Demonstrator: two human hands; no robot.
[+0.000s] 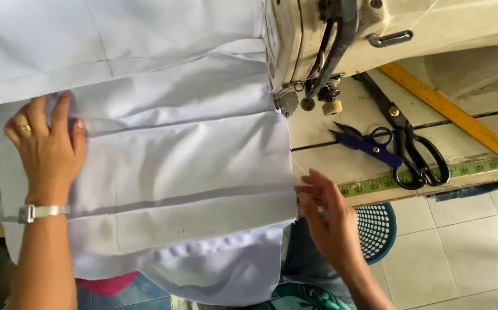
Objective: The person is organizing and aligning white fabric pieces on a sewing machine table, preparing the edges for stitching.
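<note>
The white cloth lies spread beside the sewing machine, its top running out of view. The left hand presses flat on it, fingers spread, far from the machine. The right hand pinches the cloth's near edge; its fingertips are hard to make out

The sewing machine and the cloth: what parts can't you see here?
- Sewing machine, head view: top and right end cut off by the picture edge.
- Needle: hidden behind the machine's front parts.
- White cloth: runs off the top and left edges.
- Right hand: blurred, fingers at the cloth edge, grip unclear.
- Tape measure: marks too small.
- Left hand: flat on cloth.
</note>
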